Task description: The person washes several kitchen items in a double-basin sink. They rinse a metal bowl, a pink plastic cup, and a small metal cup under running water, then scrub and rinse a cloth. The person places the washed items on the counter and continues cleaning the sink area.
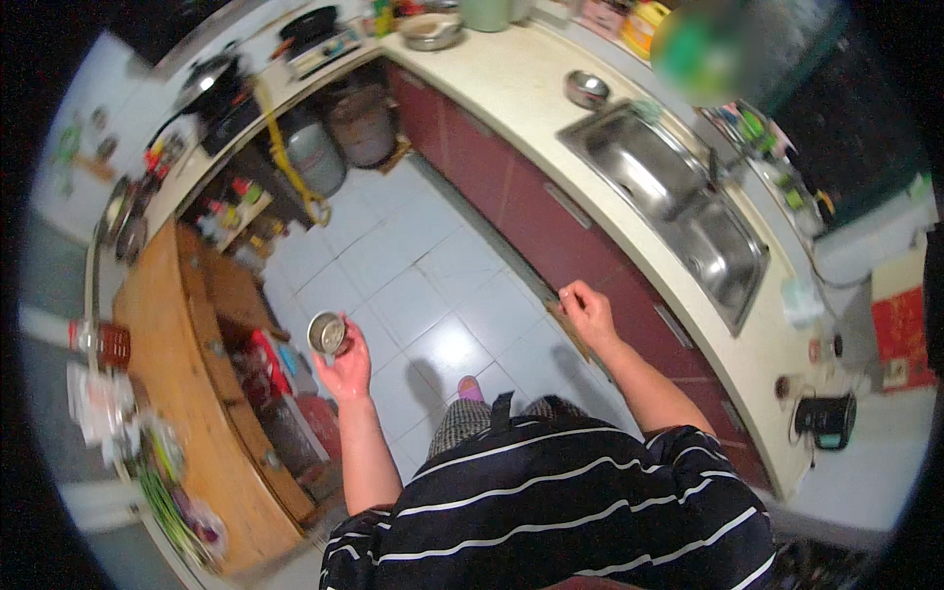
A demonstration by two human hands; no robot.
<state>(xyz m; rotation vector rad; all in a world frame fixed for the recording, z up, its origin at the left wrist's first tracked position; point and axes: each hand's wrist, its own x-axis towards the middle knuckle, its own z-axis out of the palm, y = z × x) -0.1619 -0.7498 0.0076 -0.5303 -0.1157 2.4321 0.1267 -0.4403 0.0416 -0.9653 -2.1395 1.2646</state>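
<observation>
A small round metal cup [327,333] rests in my left hand [349,368], its opening turned up towards me. The fingers curl around its side over the tiled floor, near the wooden cabinet. What lies in the cup is too small to tell. My right hand [590,316] hangs beside the dark red cupboard doors, fingers curled loosely, with nothing visible in it. Above it on the right runs the pale countertop [509,103] with a double-bowl steel sink [660,177].
A wooden cabinet [158,354] on the left has an open lower compartment and bears spring onions [166,509] and plastic bags [103,405]. A metal bowl [587,89] stands by the sink. A gas cylinder [313,151] with a yellow strap [276,140] and a bin [361,125] sit under the far counter.
</observation>
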